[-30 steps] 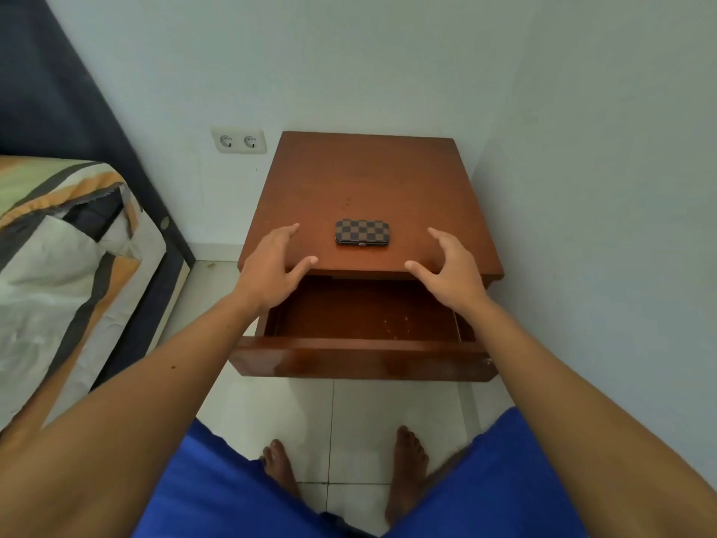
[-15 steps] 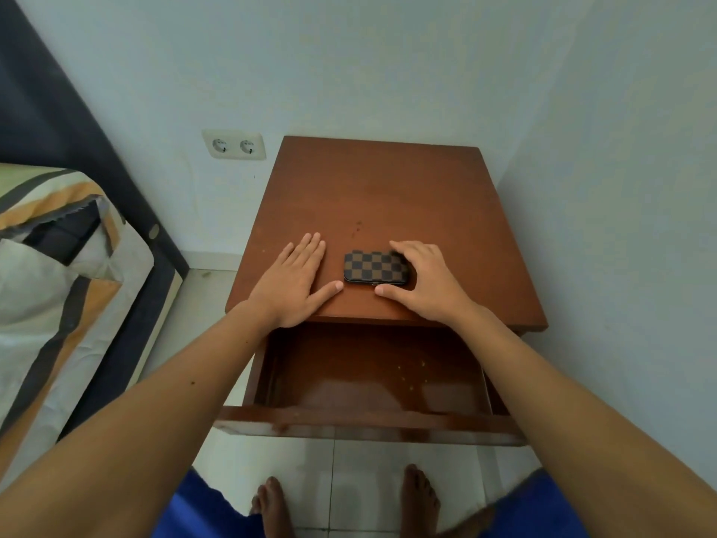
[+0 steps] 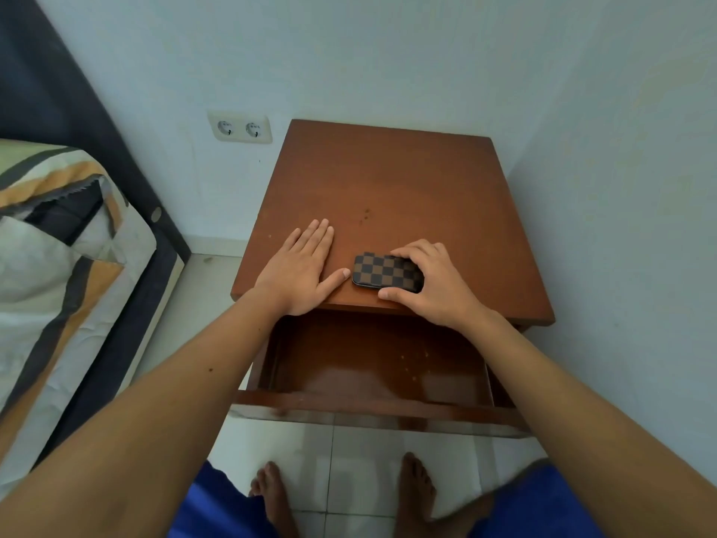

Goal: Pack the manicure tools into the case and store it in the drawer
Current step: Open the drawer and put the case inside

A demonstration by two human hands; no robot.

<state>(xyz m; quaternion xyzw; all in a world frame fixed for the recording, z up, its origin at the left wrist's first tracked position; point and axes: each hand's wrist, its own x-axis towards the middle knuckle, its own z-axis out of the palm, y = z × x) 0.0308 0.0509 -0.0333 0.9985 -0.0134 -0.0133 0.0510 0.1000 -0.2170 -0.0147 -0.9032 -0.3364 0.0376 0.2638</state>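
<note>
A small case (image 3: 382,270) with a brown and black checker pattern lies closed near the front edge of the wooden nightstand top (image 3: 388,188). My right hand (image 3: 434,285) grips it, fingers over its far right end and thumb against its near edge. Flat on the top just left of the case rests my left hand (image 3: 304,271), palm down, its thumb tip almost touching the case's left end. Below both hands the drawer (image 3: 372,407) is pulled out, and its glossy bottom is bare except for a few specks. No loose manicure tools are in view.
A bed with a striped cover (image 3: 58,266) and a dark frame (image 3: 128,304) stands close on the left. A double wall socket (image 3: 240,128) is on the wall behind. The wall runs along the nightstand's right side. My bare feet (image 3: 271,495) stand on white tiles below the drawer.
Both hands moved from the top's front edge onto the top. My right hand closed on the case, and my left hand flattened beside it. The view shifted closer over the nightstand.
</note>
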